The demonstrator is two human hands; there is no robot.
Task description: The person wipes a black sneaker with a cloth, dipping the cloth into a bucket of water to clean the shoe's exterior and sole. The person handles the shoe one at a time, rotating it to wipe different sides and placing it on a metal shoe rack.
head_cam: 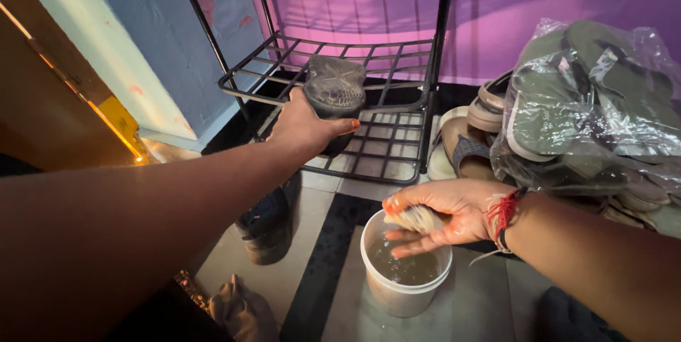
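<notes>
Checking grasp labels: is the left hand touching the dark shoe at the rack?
Touching: the head view shows the left hand wrapped around the dark shoe, thumb across its side.

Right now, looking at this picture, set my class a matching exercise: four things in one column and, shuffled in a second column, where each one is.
Things:
1. Dark shoe
2. Wet cloth
3. White tub
4. Bagged sandals

Places:
A. On the floor, with water in it
B. Squeezed in the right hand
C. Held by the left hand at the black rack
D. Piled at the right, beside the rack

Pairs: 1-C, 2-B, 3-A, 4-D
</notes>
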